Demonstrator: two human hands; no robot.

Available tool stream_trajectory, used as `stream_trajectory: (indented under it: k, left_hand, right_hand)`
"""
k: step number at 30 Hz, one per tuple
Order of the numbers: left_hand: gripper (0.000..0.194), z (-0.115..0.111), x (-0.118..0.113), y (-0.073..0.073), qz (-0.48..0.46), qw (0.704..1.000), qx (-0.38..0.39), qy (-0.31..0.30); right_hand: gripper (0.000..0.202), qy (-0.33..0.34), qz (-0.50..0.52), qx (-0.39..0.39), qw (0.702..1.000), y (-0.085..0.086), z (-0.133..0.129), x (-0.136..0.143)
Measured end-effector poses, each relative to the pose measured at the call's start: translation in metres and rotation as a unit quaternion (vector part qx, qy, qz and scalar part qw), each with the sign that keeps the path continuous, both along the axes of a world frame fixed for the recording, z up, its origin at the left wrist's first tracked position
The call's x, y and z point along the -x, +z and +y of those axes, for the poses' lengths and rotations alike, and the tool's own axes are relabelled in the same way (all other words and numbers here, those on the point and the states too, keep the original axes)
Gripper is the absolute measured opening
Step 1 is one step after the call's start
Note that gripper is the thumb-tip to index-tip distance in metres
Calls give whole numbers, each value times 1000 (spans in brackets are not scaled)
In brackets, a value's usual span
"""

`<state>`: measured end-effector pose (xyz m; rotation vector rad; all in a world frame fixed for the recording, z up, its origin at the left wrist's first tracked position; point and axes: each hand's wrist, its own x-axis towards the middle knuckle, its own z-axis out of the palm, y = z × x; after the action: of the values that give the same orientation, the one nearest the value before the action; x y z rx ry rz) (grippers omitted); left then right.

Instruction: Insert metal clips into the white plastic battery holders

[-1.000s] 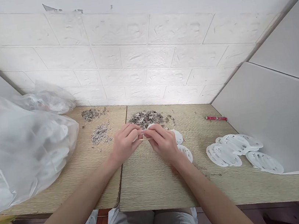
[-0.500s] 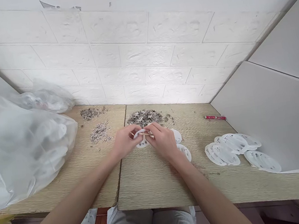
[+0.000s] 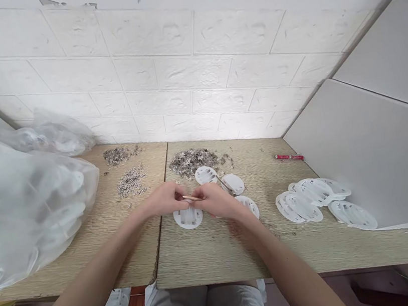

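A white round plastic piece (image 3: 188, 219) with slots and small metal parts lies on the table just below my hands. My left hand (image 3: 168, 198) is closed at its upper edge, its fingertips pinching something too small to make out. My right hand (image 3: 214, 199) is closed around a thin wooden stick (image 3: 192, 198), whose tip points toward my left fingers. A slim dark metal tool (image 3: 225, 184) sticks out above my right hand. Another white disc (image 3: 205, 174) lies beyond my hands, and a further disc (image 3: 233, 184) is right of it, with one more partly behind my right wrist.
Small metal parts form a big pile (image 3: 193, 162) at the back and smaller piles (image 3: 131, 181) on the left. Large plastic bags (image 3: 31, 197) fill the left side. Overlapping white discs (image 3: 304, 202) and a red tool (image 3: 288, 157) lie at the right, by a grey panel.
Both hands have come down toward me and left. The disc held raised between them is no longer raised; one lies below my fingers. The disc beyond my hands and the metal tool now show.
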<state>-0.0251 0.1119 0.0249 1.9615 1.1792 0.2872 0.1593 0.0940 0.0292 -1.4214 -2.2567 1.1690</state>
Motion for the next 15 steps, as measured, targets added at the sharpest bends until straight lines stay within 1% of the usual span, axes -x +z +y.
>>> stream_trajectory:
  k: [2,5,8,11,15]
  left_hand:
    - [12,-3,0,2,5,1000,15,-14]
    - [17,-7,0,4,2,999,30,-35]
    - [17,-10,0,5,13,998,38,-54]
    - [14,-12,-2,4,34,997,26,-66]
    - [16,-14,-4,5,59,997,14,-51]
  right_hand:
    - [18,9,6,58,998,3,-2,-1]
    - [15,14,4,94,995,6,-4,0]
    - [19,31,-8,114,993,6,-5,2]
    - [24,38,-19,120,992,7,-5,5]
    - [23,18,-12,123,992,9,-6,7]
